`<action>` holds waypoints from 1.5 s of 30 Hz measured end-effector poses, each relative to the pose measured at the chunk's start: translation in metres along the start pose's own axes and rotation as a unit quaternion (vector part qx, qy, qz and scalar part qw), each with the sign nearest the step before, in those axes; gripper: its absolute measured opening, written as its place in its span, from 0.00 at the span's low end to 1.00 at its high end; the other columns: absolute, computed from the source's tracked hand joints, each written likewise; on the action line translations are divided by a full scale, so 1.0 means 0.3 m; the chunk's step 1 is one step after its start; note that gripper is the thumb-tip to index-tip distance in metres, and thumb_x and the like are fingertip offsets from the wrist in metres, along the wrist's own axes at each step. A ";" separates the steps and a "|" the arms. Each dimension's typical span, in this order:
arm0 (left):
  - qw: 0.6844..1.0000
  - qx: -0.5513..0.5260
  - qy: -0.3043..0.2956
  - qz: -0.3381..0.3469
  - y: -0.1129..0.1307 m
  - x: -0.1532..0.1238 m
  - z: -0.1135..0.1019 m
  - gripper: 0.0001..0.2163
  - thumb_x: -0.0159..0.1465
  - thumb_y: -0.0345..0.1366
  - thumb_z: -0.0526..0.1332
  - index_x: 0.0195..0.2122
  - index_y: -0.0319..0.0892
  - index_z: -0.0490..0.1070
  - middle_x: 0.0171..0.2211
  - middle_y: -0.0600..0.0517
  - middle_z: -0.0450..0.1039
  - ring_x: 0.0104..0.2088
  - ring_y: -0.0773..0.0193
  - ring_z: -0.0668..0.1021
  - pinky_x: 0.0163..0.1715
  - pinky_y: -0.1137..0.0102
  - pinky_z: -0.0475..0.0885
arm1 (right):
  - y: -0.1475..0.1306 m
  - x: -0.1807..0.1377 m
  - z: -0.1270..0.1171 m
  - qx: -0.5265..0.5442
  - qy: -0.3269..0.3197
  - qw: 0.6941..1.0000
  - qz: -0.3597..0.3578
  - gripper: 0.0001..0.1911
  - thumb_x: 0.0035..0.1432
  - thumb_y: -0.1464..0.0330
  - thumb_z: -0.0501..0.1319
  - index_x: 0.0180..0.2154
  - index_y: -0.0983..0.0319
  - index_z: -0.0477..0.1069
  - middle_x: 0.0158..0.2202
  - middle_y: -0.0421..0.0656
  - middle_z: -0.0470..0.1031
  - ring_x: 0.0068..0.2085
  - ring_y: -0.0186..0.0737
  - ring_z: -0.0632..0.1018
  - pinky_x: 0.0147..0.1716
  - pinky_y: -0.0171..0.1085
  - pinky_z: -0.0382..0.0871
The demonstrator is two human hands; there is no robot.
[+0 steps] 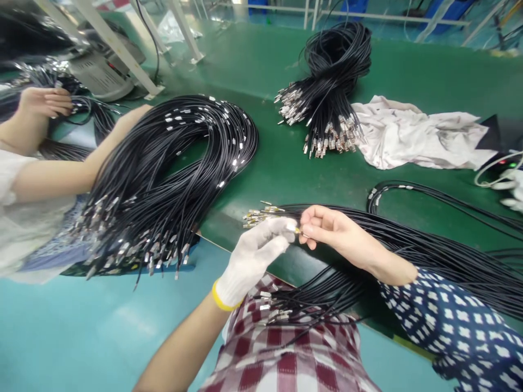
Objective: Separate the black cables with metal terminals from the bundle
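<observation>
My left hand (261, 247), in a white knit glove with a yellow cuff, pinches a small metal cable connector (296, 230) with a bit of yellow on it. Bare fingers of my right hand (327, 226) are closed on the same cable end, tip to tip with the glove. Just behind both hands lies a bundle of black cables (392, 234), its metal and yellow connectors (261, 214) pointing left. A second cable bunch (322, 291) hangs over the table edge onto my checked apron (281, 348). The cable between my fingers is mostly hidden.
On the left, a co-worker's arms (61, 177) are beside a large looped cable bundle (232, 130). Another coiled bundle (339, 60) rests at the back of the green table (261, 54), near a crumpled white cloth (420, 133). White metal posts (118, 49) stand at upper left.
</observation>
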State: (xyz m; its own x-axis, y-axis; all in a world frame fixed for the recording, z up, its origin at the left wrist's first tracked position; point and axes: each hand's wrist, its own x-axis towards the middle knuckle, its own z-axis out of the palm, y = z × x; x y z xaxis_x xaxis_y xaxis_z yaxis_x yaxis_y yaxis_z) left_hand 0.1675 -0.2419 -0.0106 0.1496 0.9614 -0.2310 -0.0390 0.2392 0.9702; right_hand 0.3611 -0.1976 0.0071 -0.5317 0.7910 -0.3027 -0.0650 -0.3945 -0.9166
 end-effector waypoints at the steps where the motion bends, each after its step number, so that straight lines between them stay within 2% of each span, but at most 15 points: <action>1: 1.000 -0.010 -0.008 -0.005 -0.003 0.001 -0.001 0.15 0.62 0.32 0.63 0.51 0.45 0.76 0.41 0.50 0.79 0.40 0.64 0.78 0.44 0.70 0.74 | 0.002 -0.001 -0.002 -0.001 -0.002 1.000 0.001 0.17 0.55 0.58 0.69 0.35 0.62 0.68 0.30 0.39 0.77 0.27 0.31 0.73 0.32 0.34 0.67; 4: 0.999 -0.029 -0.022 -0.005 -0.015 0.010 0.000 0.20 0.60 0.33 0.65 0.55 0.47 0.74 0.44 0.50 0.78 0.40 0.65 0.77 0.43 0.71 0.74 | 0.008 -0.001 -0.007 0.003 -0.011 1.000 0.005 0.17 0.56 0.58 0.69 0.34 0.61 0.66 0.30 0.39 0.77 0.27 0.32 0.74 0.31 0.34 0.67; 7: 0.999 -0.024 -0.029 0.013 -0.019 0.021 0.006 0.18 0.60 0.34 0.66 0.53 0.47 0.75 0.48 0.49 0.77 0.40 0.64 0.77 0.42 0.71 0.74 | 0.016 -0.001 -0.010 -0.002 -0.018 1.000 0.008 0.18 0.56 0.57 0.68 0.33 0.61 0.64 0.29 0.40 0.77 0.27 0.32 0.73 0.30 0.34 0.66; 13: 0.997 0.041 -0.016 0.059 0.002 0.017 0.023 0.10 0.61 0.30 0.64 0.42 0.45 0.79 0.41 0.52 0.78 0.40 0.65 0.77 0.43 0.73 0.72 | 0.018 -0.004 -0.004 -0.015 -0.031 0.999 0.000 0.20 0.55 0.54 0.69 0.34 0.61 0.65 0.28 0.38 0.75 0.26 0.30 0.72 0.28 0.33 0.65; 18: 0.995 0.066 0.035 0.066 0.014 -0.005 0.043 0.08 0.61 0.29 0.63 0.38 0.45 0.80 0.36 0.53 0.78 0.36 0.66 0.77 0.40 0.73 0.72 | 0.008 -0.015 0.005 -0.045 -0.016 0.999 -0.019 0.19 0.56 0.53 0.67 0.33 0.61 0.66 0.28 0.39 0.75 0.27 0.32 0.73 0.29 0.33 0.68; 21: 0.992 0.078 0.077 0.057 0.012 -0.013 0.054 0.07 0.61 0.29 0.63 0.37 0.44 0.80 0.33 0.54 0.78 0.32 0.67 0.77 0.36 0.73 0.72 | 0.011 -0.026 0.008 -0.091 -0.016 0.995 -0.045 0.14 0.60 0.57 0.65 0.34 0.61 0.68 0.29 0.40 0.75 0.29 0.34 0.76 0.31 0.35 0.71; 24: 0.987 0.093 0.123 0.046 0.009 -0.009 0.066 0.05 0.60 0.31 0.63 0.33 0.43 0.80 0.31 0.54 0.77 0.31 0.66 0.76 0.34 0.73 0.71 | 0.021 -0.041 0.018 -0.202 0.021 0.974 -0.097 0.07 0.64 0.64 0.61 0.35 0.61 0.72 0.31 0.41 0.77 0.30 0.36 0.76 0.32 0.35 0.71; 27: 0.976 0.134 0.166 0.048 0.011 -0.006 0.081 0.04 0.59 0.31 0.64 0.27 0.43 0.77 0.28 0.55 0.75 0.31 0.67 0.75 0.33 0.74 0.69 | 0.031 -0.050 0.038 -0.317 0.096 0.928 -0.172 0.07 0.65 0.69 0.59 0.34 0.61 0.74 0.32 0.42 0.78 0.31 0.36 0.76 0.32 0.35 0.68; 30: 0.970 0.161 0.176 0.040 0.019 -0.024 0.086 0.08 0.59 0.32 0.63 0.23 0.42 0.73 0.24 0.58 0.69 0.27 0.70 0.71 0.28 0.75 0.66 | 0.034 -0.048 0.053 -0.356 0.137 0.900 -0.213 0.07 0.64 0.70 0.59 0.32 0.62 0.74 0.30 0.40 0.77 0.30 0.35 0.75 0.33 0.34 0.67; 33: 0.979 0.124 0.151 0.058 0.023 -0.060 0.060 0.08 0.60 0.29 0.60 0.24 0.42 0.73 0.25 0.57 0.70 0.27 0.70 0.71 0.28 0.75 0.66 | 0.027 -0.038 0.048 -0.311 0.140 0.923 -0.178 0.09 0.64 0.69 0.58 0.31 0.62 0.72 0.27 0.39 0.74 0.28 0.34 0.73 0.29 0.33 0.65; 36: 0.975 0.090 0.162 0.121 0.009 -0.071 0.011 0.11 0.63 0.28 0.55 0.29 0.43 0.76 0.27 0.55 0.73 0.29 0.68 0.72 0.31 0.73 0.69 | 0.007 -0.027 0.030 -0.219 0.104 0.964 -0.110 0.10 0.62 0.66 0.59 0.29 0.62 0.71 0.25 0.39 0.72 0.27 0.34 0.71 0.27 0.33 0.64; 38: 0.960 0.134 0.195 0.151 -0.012 -0.048 -0.019 0.09 0.65 0.29 0.57 0.33 0.43 0.77 0.29 0.55 0.74 0.30 0.68 0.74 0.34 0.73 0.71 | -0.010 -0.022 0.019 -0.161 0.063 0.983 -0.068 0.11 0.61 0.64 0.60 0.28 0.62 0.70 0.24 0.38 0.71 0.26 0.33 0.70 0.27 0.33 0.64; 40: 0.940 0.199 0.205 0.185 -0.036 -0.005 -0.036 0.06 0.64 0.31 0.62 0.39 0.44 0.78 0.37 0.52 0.78 0.39 0.64 0.78 0.42 0.70 0.73 | -0.026 -0.018 0.013 -0.122 0.031 0.991 -0.035 0.12 0.59 0.62 0.62 0.27 0.62 0.70 0.23 0.38 0.70 0.25 0.32 0.68 0.27 0.33 0.63; 42: 0.930 0.233 0.143 0.247 -0.054 0.040 -0.038 0.11 0.64 0.32 0.64 0.47 0.44 0.76 0.41 0.49 0.79 0.42 0.62 0.79 0.46 0.67 0.74 | -0.038 -0.018 0.009 -0.106 0.010 0.994 -0.011 0.14 0.58 0.60 0.63 0.25 0.62 0.70 0.22 0.37 0.68 0.24 0.31 0.67 0.27 0.33 0.60; 45: 0.902 0.255 0.026 0.348 -0.058 0.085 -0.027 0.16 0.62 0.31 0.67 0.51 0.46 0.74 0.44 0.49 0.79 0.45 0.61 0.79 0.50 0.65 0.73 | -0.045 -0.023 0.004 -0.098 -0.007 0.995 0.002 0.16 0.56 0.57 0.65 0.25 0.62 0.70 0.22 0.36 0.67 0.24 0.31 0.64 0.25 0.33 0.57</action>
State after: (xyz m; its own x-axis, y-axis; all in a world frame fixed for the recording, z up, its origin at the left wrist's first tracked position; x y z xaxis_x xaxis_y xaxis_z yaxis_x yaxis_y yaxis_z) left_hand 0.1640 -0.2204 -0.0339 0.2163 0.8630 0.4565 0.3553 -0.5051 0.7865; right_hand 0.3646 -0.1984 0.0220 -0.5430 0.7827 -0.3041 0.1016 -0.2983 -0.9491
